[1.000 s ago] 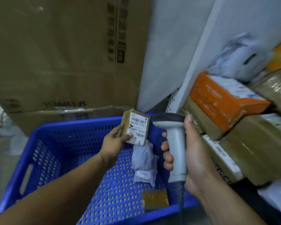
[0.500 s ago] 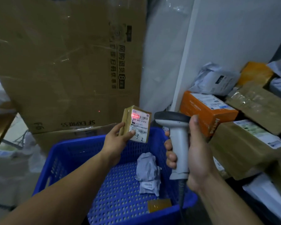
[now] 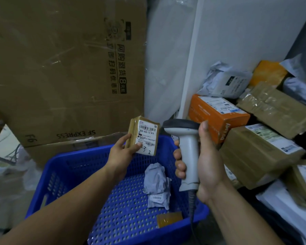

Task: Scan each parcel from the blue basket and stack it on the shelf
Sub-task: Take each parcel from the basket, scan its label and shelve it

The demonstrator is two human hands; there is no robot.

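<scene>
My left hand (image 3: 121, 152) holds a small brown parcel (image 3: 144, 135) upright above the blue basket (image 3: 64, 167), its white barcode label facing me. Just right of it, my right hand (image 3: 204, 161) grips a grey handheld scanner (image 3: 185, 147) by the handle, its dark head close to the parcel's right edge. Inside the basket lie a crumpled grey bag parcel (image 3: 156, 184) and a small flat yellow-brown parcel (image 3: 169, 219). On the shelf at the right are stacked parcels, among them an orange box (image 3: 217, 114) and a brown taped box (image 3: 256, 152).
A large cardboard box (image 3: 60, 71) marked SF EXPRESS leans behind the basket. A white shelf upright (image 3: 189, 76) stands between it and the parcels. Grey bags (image 3: 226, 82) and more brown boxes (image 3: 276, 106) fill the shelf. The scanner's cable (image 3: 192, 209) hangs down by the basket's right wall.
The red scan light seen on the label half a second ago is gone. Both hands with parcel and scanner sit slightly higher over the basket, and the view has lifted.
</scene>
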